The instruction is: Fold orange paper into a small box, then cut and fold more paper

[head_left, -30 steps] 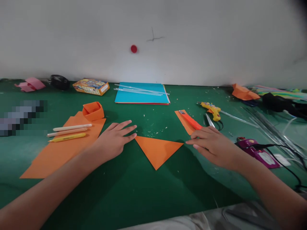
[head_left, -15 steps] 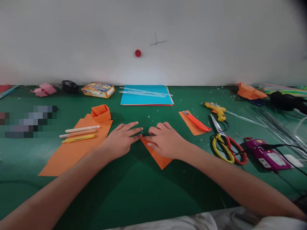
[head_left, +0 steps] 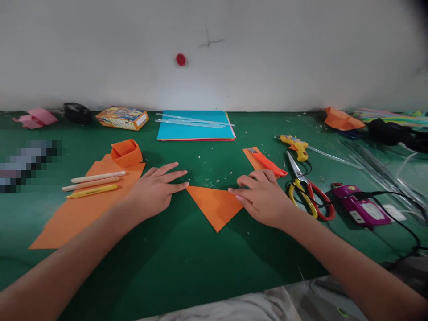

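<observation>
A folded orange paper triangle (head_left: 216,207) lies flat on the green table, its long edge away from me and one point towards me. My left hand (head_left: 155,189) is open, fingers spread, with a fingertip at the triangle's left corner. My right hand (head_left: 264,194) rests over the right corner and hides it. Its fingers are bent and apart, with the tips pressing on the paper near the upper edge. Left of my left hand, orange sheets (head_left: 83,209) carry several pens, including a yellow pen (head_left: 92,191), and a folded orange paper piece (head_left: 126,153).
An orange cutter (head_left: 269,165) on an orange strip, scissors (head_left: 309,191), a yellow glue gun (head_left: 296,146) and a purple power strip (head_left: 361,205) with black cables lie right. Blue paper (head_left: 197,133) bearing clear sticks and a small box (head_left: 122,118) stand by the wall.
My right hand has slid right along the triangle's upper edge, uncovering most of the paper. My left hand stays by the left corner. The view has shifted slightly.
</observation>
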`<state>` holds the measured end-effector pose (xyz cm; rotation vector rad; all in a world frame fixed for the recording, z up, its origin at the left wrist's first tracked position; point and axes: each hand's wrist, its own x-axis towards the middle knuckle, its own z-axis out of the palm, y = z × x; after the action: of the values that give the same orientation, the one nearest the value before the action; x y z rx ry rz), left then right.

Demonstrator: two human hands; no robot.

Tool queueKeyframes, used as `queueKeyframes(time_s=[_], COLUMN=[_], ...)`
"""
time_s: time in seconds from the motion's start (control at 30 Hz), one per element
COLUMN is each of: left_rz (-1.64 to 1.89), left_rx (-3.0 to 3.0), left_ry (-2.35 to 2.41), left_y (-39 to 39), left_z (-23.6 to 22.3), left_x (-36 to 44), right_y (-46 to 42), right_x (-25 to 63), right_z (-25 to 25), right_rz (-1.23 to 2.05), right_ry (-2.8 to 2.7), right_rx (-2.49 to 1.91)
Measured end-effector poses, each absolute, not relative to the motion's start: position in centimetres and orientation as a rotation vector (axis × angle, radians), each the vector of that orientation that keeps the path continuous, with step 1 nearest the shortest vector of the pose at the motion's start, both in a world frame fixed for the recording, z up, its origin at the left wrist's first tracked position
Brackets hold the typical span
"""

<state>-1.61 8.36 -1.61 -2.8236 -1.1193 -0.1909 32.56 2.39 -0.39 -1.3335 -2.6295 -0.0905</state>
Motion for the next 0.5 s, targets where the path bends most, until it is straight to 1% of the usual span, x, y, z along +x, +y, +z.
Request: queueKeyframes(time_s=[0.13,0.3,0.5], left_rz=[-0.19,-0.316,-0.52], left_rx=[-2.817,-2.825,-2.772], left_ry=[-1.213,-1.236,-1.237], left_y=[8.3,8.3,8.1], left_z=[-1.3,-1.6,-2.2], left_x=[-1.6,-1.4,-1.0], right_y=[0.7,0.2,1.5], right_x=[35.4,37.9,37.2], right_z=[-0.5,-0.4,0.2], right_rz=[-0.112,-0.051,0.04], right_ry=[-2.571,-2.491,-2.615], right_rx=[-1.438,-1.59,-1.536])
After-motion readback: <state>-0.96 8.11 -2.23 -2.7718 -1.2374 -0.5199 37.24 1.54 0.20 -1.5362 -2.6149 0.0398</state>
